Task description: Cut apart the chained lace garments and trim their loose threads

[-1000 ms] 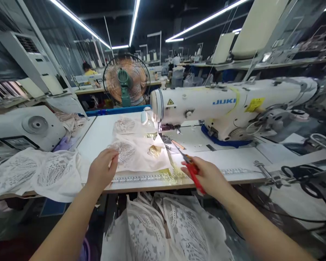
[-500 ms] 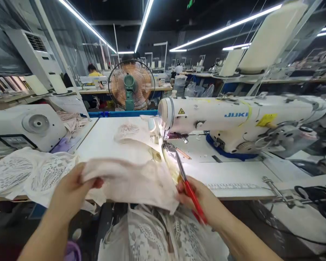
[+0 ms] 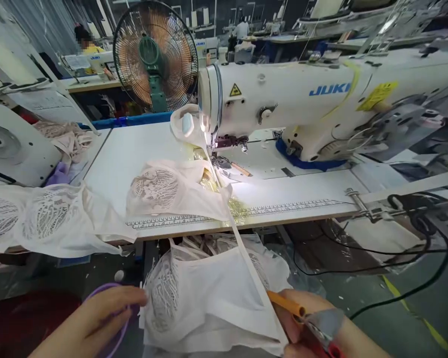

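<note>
My left hand [image 3: 97, 318] is low at the bottom left and pinches the left edge of a white lace garment piece [image 3: 209, 293] held below the table edge. My right hand [image 3: 313, 328] is at the bottom right, closed round red-handled scissors [image 3: 313, 325] and touching the piece's right corner. A narrow strap [image 3: 239, 233] runs from this piece up to another lace piece [image 3: 171, 191] lying on the table by the needle of the white JUKI sewing machine [image 3: 302, 99].
A pile of white lace pieces [image 3: 41, 223] lies at the table's left end. The white sewing table [image 3: 283, 194] has a printed ruler along its front edge. A standing fan [image 3: 155, 54] is behind it. Black cables [image 3: 395, 248] hang on the right. Other people work far back.
Both hands have dropped from the table top to below its front edge, pulling a lace piece down with them. The view has tilted downward and closer.
</note>
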The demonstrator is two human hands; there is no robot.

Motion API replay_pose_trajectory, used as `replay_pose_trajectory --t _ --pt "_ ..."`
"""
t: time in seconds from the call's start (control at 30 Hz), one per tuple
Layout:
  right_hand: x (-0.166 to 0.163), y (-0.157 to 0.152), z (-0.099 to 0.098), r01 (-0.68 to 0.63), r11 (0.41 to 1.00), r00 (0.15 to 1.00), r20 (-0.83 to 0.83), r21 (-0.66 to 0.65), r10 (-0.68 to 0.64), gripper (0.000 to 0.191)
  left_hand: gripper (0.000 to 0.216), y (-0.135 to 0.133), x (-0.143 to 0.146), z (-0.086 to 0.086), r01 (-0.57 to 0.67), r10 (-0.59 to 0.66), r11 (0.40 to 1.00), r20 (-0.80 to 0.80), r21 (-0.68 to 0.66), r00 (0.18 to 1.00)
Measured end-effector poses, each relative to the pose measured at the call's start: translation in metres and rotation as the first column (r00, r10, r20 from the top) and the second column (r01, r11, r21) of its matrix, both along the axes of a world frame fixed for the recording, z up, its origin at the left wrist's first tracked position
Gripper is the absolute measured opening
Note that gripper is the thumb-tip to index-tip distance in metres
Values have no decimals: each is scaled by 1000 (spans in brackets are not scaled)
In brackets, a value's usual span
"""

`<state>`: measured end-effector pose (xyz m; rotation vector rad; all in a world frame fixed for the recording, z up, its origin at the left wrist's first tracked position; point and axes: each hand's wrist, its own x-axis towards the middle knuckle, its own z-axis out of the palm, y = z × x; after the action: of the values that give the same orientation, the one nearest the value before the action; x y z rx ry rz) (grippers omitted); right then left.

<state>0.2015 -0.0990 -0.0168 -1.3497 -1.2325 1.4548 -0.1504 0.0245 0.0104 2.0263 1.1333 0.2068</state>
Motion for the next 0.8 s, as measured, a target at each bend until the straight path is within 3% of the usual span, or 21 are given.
replay_pose_trajectory --t 0.07,0.1,0.13,0.17,0.27,0.33,0.4,0.5,0.57,0.63,0.7,0.8 --pt "-8 7 3 -2 1000 999 51 16 2 37 24 16 54 13 104 -68 977 187 -187 980" --pt "-12 10 4 1 1000 998 59 11 -2 35 21 24 86 16 95 6 945 306 -312 952" --pt "-17 13 6 5 1000 998 57 1 -5 35 13 32 118 18 48 188 857 397 -513 898" --pt "-20 16 7 5 1000 999 48 -2 -5 36 5 39 148 18 11 418 680 400 -733 816" --pt "-27 25 7 -19 998 997 78 65 14 38 26 57 213 14 35 577 548 408 -836 708" --pt "-28 33 6 -65 984 987 155 167 39 37 27 68 229 13 17 665 560 462 -829 587" --pt "-29 44 4 -123 970 969 235 207 73 36 20 76 225 15 -27 735 595 530 -804 424" --pt "-35 61 0 -198 964 934 332 178 130 30 22 78 194 20 -130 746 660 626 -739 227" --pt "-41 70 -4 -209 963 922 363 169 137 25 30 67 167 20 -227 722 690 675 -687 152" --pt "-46 75 -8 -204 965 924 358 166 134 23 32 50 142 17 -347 678 716 721 -606 140" --pt "-49 75 -9 -207 967 922 359 149 142 22 29 31 125 13 -429 648 728 740 -534 180" --pt "-46 64 -5 -250 962 915 352 107 199 14 27 12 115 6 -408 622 775 695 -482 360"
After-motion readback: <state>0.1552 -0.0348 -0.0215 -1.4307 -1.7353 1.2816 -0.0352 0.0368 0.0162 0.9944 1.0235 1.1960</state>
